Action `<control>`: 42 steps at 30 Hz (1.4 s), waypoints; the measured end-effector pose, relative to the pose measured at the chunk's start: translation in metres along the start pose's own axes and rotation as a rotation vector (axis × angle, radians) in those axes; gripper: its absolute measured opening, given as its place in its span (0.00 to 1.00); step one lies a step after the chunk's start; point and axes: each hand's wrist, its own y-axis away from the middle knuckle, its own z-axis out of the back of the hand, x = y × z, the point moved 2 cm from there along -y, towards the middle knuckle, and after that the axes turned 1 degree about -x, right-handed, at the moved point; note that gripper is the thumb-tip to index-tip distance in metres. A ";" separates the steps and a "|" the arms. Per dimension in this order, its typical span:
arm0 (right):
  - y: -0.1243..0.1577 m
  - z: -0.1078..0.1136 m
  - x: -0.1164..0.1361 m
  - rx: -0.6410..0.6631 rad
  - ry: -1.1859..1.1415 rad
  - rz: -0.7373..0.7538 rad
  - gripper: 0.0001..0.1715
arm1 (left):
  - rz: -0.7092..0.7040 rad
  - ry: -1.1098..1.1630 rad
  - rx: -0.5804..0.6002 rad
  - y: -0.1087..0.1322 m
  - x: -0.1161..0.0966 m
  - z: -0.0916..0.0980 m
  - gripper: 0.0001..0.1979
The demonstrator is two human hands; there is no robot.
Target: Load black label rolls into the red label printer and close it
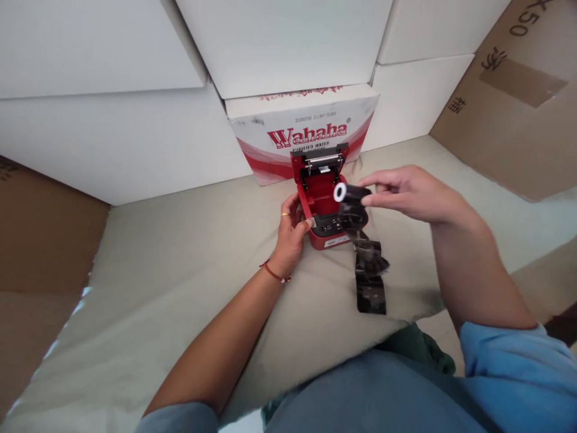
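Observation:
A small red label printer [318, 198] stands on the cloth-covered surface with its lid tipped up and its red inside showing. My left hand [290, 240] grips its left side, thumb on the front corner and fingers around the outer wall. Above the printer's front right, my right hand [412, 192] pinches the right end of a black ribbon roll [355, 193] with a white core. A loose, crumpled length of black ribbon [372, 294] hangs from the roll towards the near side of the surface. The ribbon hides part of the printer's front panel [327, 224].
Behind the printer is a white and red Wahaha water carton [252, 141], backed by stacked white boxes [288, 48]. Brown cardboard boxes stand at the left [45, 240] and right [505, 120]. A pale cloth [180, 252] covers the surface, its near edge against my body.

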 end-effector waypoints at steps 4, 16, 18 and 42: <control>-0.049 -0.037 -0.005 -0.035 0.131 0.037 0.21 | 0.001 -0.032 0.001 0.000 0.001 0.001 0.38; -0.086 -0.064 -0.017 -0.169 0.457 0.045 0.22 | 0.007 -0.010 0.009 0.001 0.000 -0.001 0.40; -0.085 -0.065 -0.016 -0.178 0.463 0.027 0.24 | 0.003 -0.027 0.016 0.001 0.000 -0.001 0.40; 0.052 -0.082 -0.028 -0.307 0.286 0.477 0.16 | -0.579 -0.813 0.069 0.032 -0.057 -0.022 0.19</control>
